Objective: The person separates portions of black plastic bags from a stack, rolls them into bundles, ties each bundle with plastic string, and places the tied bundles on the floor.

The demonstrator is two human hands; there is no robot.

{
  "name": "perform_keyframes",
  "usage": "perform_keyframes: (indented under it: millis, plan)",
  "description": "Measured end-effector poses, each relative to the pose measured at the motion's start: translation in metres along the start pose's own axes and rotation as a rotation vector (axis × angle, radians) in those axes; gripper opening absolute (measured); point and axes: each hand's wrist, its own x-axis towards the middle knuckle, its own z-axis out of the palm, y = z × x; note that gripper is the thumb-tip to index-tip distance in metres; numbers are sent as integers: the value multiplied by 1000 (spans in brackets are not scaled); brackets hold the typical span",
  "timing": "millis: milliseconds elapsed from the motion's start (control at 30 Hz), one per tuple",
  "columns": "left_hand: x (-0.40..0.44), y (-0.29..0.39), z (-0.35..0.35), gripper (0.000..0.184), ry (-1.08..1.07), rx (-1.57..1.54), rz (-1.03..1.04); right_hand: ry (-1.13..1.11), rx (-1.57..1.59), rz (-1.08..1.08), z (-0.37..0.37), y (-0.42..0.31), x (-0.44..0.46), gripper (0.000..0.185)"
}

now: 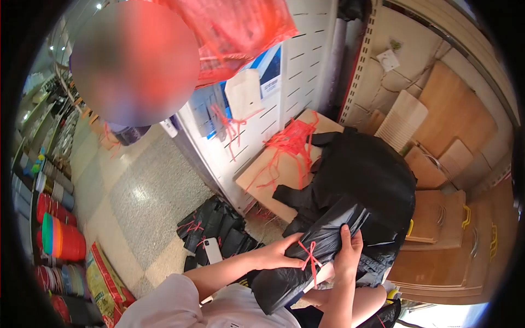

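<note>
A folded bundle of black plastic bags (281, 284) lies across my lap, tied round its middle with pink-red string (310, 257) in a bow. My left hand (280, 254) grips its near side, fingers close to the bow. On the other side, my right hand (349, 250) is wrapped round the bundle with the thumb on top. Just beyond, a large heap of loose black bags (366, 175) covers much of a low wooden board (257, 175). Loose red strings (292, 139) lie on the board beside that heap.
Several tied black bundles (210, 224) lie on the floor at left, a phone (213, 250) on top. Red plastic bags (246, 33) hang by a white slotted panel (306, 54). Wooden boards (454, 104) lean at right. Coloured buckets (65, 238) and a yellow sack (104, 284) stand left.
</note>
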Motion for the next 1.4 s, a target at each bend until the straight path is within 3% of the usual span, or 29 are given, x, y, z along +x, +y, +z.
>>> perform_keyframes:
  millis: [33, 233, 300, 433, 567, 667, 767, 867, 967, 1000, 1100, 1133, 1167, 1300, 1367, 1400]
  plan:
    - [-7, -1, -6, 84, 37, 1, -60, 47, -6, -65, 7, 5, 0, 24]
    - [-70, -15, -48, 84, -53, 119, -132, 17, -29, 27, 43, 6, 2, 22]
    - [-94, 1, -71, 86, 25, 300, -197, -34, 22, 147, 39, 16, 7, 22]
    - [-149, -10, -126, 82, 234, 403, -431, -76, -128, 120, 60, -3, 4, 29]
    - [-191, -20, -157, 74, 420, 160, -525, -148, -241, 108, 49, 1, -3, 32]
    - [-216, -56, -182, 66, 467, 136, -554, -148, -283, 162, 40, 9, -13, 29]
    - [-230, -81, -200, 66, 402, 375, -629, -143, -322, 186, 33, 16, -19, 28]
    - [-242, -110, -218, 69, 358, 501, -566, -137, -357, 197, 21, 23, -22, 26]
    - [-251, -133, -234, 77, 542, 386, -684, -131, -400, 203, 8, 28, -24, 25]
    - [-257, -150, -241, 82, 585, 456, -626, -132, -406, 208, 4, 31, -25, 25]
    - [-273, -213, -256, 89, 643, 922, -894, -132, -422, 214, 0, 36, -34, 24]
    - [-281, -256, -268, 91, 663, 928, -838, -126, -429, 214, -2, 37, -36, 23]
    - [-272, -261, -266, 83, 532, 814, -966, -127, -442, 210, -4, 38, -39, 23]
    - [-242, -340, -238, 70, 366, 947, -866, -101, -490, 239, -19, 40, -52, 21]
    - [-222, -352, -217, 67, 281, 872, -816, -84, -491, 251, -25, 44, -56, 20]
    - [-214, -365, -212, 65, 256, 838, -913, -73, -489, 251, -29, 47, -58, 19]
